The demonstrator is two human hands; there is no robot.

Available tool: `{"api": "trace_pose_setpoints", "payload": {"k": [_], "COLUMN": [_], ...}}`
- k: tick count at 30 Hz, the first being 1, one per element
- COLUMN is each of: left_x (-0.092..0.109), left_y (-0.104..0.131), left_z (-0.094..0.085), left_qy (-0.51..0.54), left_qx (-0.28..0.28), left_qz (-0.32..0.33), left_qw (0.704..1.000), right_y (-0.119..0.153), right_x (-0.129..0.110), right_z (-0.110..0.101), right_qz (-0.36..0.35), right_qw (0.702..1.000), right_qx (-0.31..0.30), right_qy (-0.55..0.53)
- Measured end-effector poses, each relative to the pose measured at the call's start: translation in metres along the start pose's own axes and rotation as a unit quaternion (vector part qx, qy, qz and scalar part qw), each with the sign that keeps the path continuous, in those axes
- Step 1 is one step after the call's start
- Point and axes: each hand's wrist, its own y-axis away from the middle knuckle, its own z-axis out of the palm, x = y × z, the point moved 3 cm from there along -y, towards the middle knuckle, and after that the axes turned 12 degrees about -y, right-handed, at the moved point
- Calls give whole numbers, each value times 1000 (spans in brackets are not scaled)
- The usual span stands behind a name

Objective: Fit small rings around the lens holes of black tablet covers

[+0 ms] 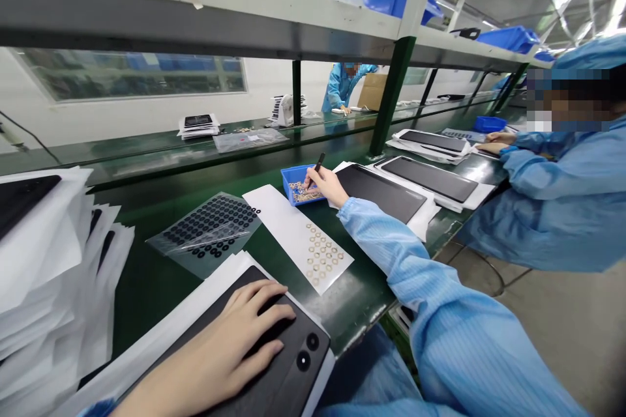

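Note:
My left hand [235,339] lies flat with spread fingers on a black flat panel [286,365]. Two round black rings [308,352] sit near the panel's right end, and white paper lies under it. Farther off, my right hand [328,184] pinches slim black tweezers [319,163], their upper end pointing up. The hand is over a small blue bin [288,177] holding many small tan rings [302,193]; the tweezers' tips are hidden by the fingers. Between the hands lie a white sheet [274,215] with rows of pale rings and a clear sheet [208,228] of black rings.
Paper-wrapped panels [44,287] are stacked at the left. More dark panels [384,192] on paper lie to the right. An overhead shelf [220,6] on green posts spans the bench. A co-worker in blue [567,189] sits at the right; another person [342,88] is across the bench.

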Motion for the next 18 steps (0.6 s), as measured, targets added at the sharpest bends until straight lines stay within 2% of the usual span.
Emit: {"api": "trace_pose_setpoints", "payload": {"k": [7, 13, 18], "left_x": [3, 2, -3], "left_y": [-3, -2, 0], "left_z": [-5, -2, 7], "left_qy": [10, 6, 11], "left_qx": [13, 7, 48], "left_qz": [-11, -12, 2], "left_qw": [1000, 1000, 999], "right_y": [-1, -4, -3], "right_x": [6, 7, 6], "right_z": [-1, -6, -5], "right_qz": [-4, -32, -40], "right_qw": [1000, 999, 994], "right_qx": [-17, -12, -32], "right_qy": [-23, 34, 93]}}
